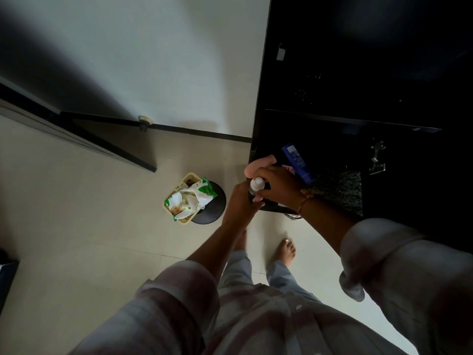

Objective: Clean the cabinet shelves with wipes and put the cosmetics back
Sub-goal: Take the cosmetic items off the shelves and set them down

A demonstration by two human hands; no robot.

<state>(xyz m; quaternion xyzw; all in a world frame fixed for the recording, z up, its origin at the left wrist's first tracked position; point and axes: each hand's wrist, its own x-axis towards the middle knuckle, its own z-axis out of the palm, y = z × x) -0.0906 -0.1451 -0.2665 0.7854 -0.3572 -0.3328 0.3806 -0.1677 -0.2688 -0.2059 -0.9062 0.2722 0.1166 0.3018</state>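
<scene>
A small white-capped bottle (256, 185) sits between both hands at the front left corner of the dark cabinet (320, 119). My right hand (277, 185) curls over its top, and my left hand (242, 201) grips it from below. A pink object (258, 163) lies just behind my right hand. A blue tube (298, 161) leans on the low shelf. A green and white pack of wipes (190, 198) lies in a small yellow basket (186, 221) on the floor.
A round black stool (217, 203) stands under the basket, left of the cabinet. An open dark door (102, 144) stands at the left. My bare feet (286, 251) stand on the pale tiled floor (76, 226). The cabinet interior is very dark.
</scene>
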